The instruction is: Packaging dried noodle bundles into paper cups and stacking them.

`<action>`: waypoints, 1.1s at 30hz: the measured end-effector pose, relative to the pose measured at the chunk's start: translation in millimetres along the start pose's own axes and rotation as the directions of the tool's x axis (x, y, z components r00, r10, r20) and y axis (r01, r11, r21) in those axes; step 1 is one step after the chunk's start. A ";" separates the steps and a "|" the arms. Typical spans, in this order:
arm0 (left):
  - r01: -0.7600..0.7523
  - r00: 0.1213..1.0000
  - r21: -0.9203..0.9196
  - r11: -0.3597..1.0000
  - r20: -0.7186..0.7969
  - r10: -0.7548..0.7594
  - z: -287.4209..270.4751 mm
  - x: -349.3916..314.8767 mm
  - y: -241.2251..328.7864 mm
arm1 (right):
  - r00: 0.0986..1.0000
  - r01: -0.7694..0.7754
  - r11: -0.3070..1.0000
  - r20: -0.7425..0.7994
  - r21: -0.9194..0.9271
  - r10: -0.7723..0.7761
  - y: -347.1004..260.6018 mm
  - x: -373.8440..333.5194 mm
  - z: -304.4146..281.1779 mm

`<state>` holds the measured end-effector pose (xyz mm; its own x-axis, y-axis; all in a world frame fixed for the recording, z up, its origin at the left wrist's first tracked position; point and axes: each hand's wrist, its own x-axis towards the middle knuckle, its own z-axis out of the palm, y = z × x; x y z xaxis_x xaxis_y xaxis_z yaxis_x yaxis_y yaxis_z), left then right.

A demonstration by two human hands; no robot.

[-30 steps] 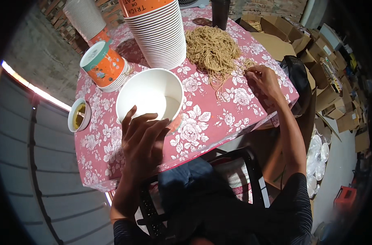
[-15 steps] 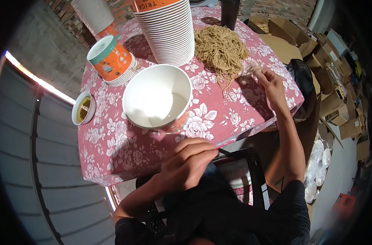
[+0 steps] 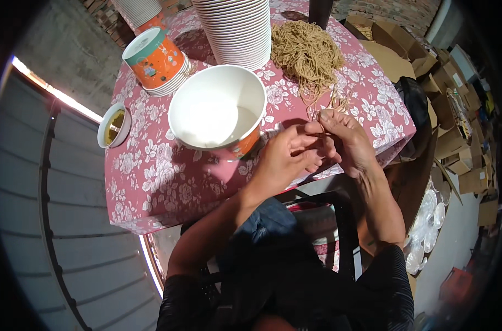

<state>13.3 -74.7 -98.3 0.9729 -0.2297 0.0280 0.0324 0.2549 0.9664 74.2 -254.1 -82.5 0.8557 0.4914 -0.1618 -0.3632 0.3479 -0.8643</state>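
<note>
My hands meet above the near right edge of the table. My right hand (image 3: 350, 140) pinches a thin tan string between thumb and fingertips. Close against it, my left hand (image 3: 289, 154) has its fingers curled and the fingertips at the same spot; what it grips is too small to make out. Beyond them lies a tangled heap of tan strings (image 3: 306, 52), with loose strands trailing toward my hands. To the left of my hands stands a large paper bucket (image 3: 193, 118), white inside and orange outside, its mouth facing me.
A tall stack of white-rimmed buckets (image 3: 234, 33) rises behind the bucket. Upside-down orange buckets with a green band (image 3: 157, 63) stand at left, near a small bowl of yellowish liquid (image 3: 105, 129). A flowered pink cloth (image 3: 151, 193) covers the table. Cardboard boxes (image 3: 455, 138) crowd the right.
My right hand has drawn back from beside the string heap toward me. My left hand has come up from the table's front edge to meet it. The view has shifted slightly.
</note>
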 end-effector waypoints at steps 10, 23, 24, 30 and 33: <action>0.115 0.993 0.003 0.993 -0.018 -0.115 -6.2 2.1 -3.1 | 0.997 -0.022 1.000 0.079 0.016 0.021 -1.2 -5.2 12.2; -0.013 0.998 -0.182 0.983 -0.067 0.001 -19.1 -14.1 -10.1 | 0.998 -0.056 0.982 -0.018 0.180 0.061 -2.3 -7.6 21.9; -0.014 0.997 -0.181 0.983 -0.072 0.001 -20.2 -15.1 -10.1 | 0.997 -0.058 0.983 -0.035 0.176 0.065 -4.9 -8.6 26.4; -0.182 0.913 0.336 0.924 -0.291 0.286 -1.9 -11.1 -12.4 | 0.982 0.095 0.929 0.186 -0.357 -0.029 -32.7 -4.3 8.0; -0.363 0.893 0.322 0.874 -0.148 0.425 13.3 4.8 0.3 | 0.956 0.136 0.803 0.291 -0.580 0.048 -56.5 3.0 -6.1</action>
<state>15.0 -88.3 -94.5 0.9164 0.0423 0.3980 -0.3985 0.0039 0.9172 99.6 -277.2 -37.1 0.6931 0.7185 -0.0576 0.0390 -0.1171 -0.9924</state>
